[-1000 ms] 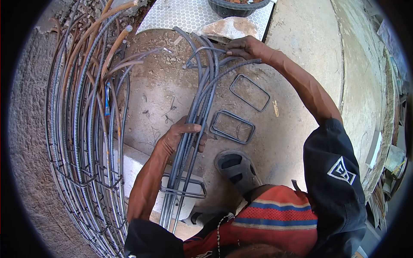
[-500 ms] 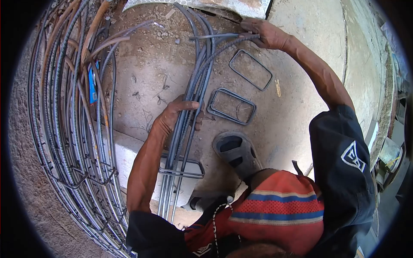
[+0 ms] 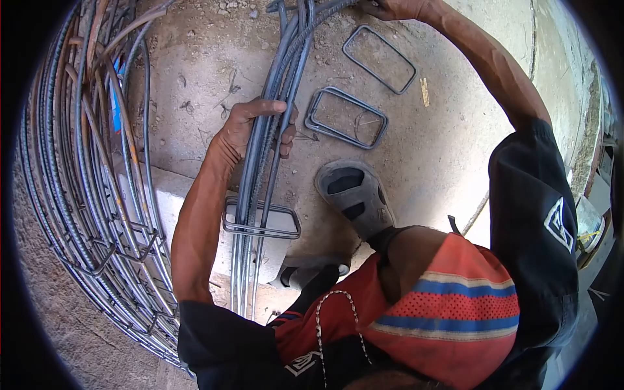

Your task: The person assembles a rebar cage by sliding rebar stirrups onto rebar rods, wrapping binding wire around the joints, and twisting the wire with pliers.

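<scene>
My left hand (image 3: 250,127) is wrapped round a bundle of steel rebar (image 3: 276,75), thumb lying across the front. Below it, a rectangular bent-steel stirrup (image 3: 263,232) encircles the lower bars. At the top edge my right hand (image 3: 396,8), partly cut off, has its fingers closed on the end of a curved ribbed rebar that joins the bundle. Between the hands and my foot, a single stirrup (image 3: 391,45) lies on the concrete. Nearer to me is a small stack of stirrups (image 3: 341,135).
A long rebar bundle with ties (image 3: 84,195) curves down the left side. A pale concrete block (image 3: 169,201) sits behind my left forearm. My grey sandal (image 3: 354,195) stands on the floor. A wood chip (image 3: 425,92) lies right of the single stirrup.
The view has shifted, so the floor stirrups and both hands appear higher. Both hands keep their grips; the right hand and the bar end it holds are now partly out of frame.
</scene>
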The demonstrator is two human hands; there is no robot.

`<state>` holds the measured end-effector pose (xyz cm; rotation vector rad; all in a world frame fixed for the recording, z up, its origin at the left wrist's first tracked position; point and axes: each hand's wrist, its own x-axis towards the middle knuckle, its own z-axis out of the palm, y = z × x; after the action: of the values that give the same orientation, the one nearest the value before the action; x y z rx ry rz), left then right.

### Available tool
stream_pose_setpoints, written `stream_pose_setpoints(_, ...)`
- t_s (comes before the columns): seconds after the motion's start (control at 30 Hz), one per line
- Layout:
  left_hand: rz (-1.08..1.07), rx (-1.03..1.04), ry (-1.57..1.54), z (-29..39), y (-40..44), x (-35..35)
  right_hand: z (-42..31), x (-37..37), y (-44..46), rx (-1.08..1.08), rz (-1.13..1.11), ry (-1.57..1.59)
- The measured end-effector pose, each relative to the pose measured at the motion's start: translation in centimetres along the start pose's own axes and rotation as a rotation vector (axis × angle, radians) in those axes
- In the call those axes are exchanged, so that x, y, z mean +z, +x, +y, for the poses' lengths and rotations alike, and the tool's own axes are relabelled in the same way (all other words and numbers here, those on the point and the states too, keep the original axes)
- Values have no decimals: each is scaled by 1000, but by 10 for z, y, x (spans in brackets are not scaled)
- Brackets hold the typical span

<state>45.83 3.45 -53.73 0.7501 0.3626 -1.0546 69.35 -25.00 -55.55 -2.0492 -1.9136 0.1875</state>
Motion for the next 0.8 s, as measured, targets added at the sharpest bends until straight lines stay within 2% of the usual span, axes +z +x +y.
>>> stream_pose_setpoints(0.1,-1,17,-4,0,-2,-2,3,1,4,113,2,15)
stream_pose_setpoints(0.13,-7,17,-26,0,-4,-2,2,2,4,72,48,-11)
stream_pose_setpoints(0.23,-93,50,-51,2,-1,-10,4,19,-3,219,-12,17)
stream_pose_setpoints(0.27,-128,60,-59,1,-1,-12,6,30,0,163,29,-174)
stream_pose_setpoints(0.33,-107,53,-47,1,-1,-12,7,42,-10,231,154,-82)
stream_pose_setpoints(0.37,-87,50,-39,2,-3,-10,3,45,-10,261,222,-32)
stream_pose_setpoints(0.5,49,170,162,20,12,-5,-10,53,-11,370,218,-182)
stream_pose_setpoints(0.53,146,107,351,27,14,-1,-19,52,-10,425,375,-66)
stream_pose_setpoints(0.63,281,61,426,31,18,6,-35,60,-12,632,365,-21)
stream_pose_setpoints(0.67,315,57,454,34,16,10,-43,56,-14,542,392,-68)
stream_pose_setpoints(0.73,391,56,503,37,11,17,-69,35,-17,741,380,294)
stream_pose_setpoints(0.77,501,190,694,34,12,17,-77,25,-19,832,365,471)
stream_pose_setpoints(0.8,608,327,886,31,16,15,-80,18,-20,815,459,607)
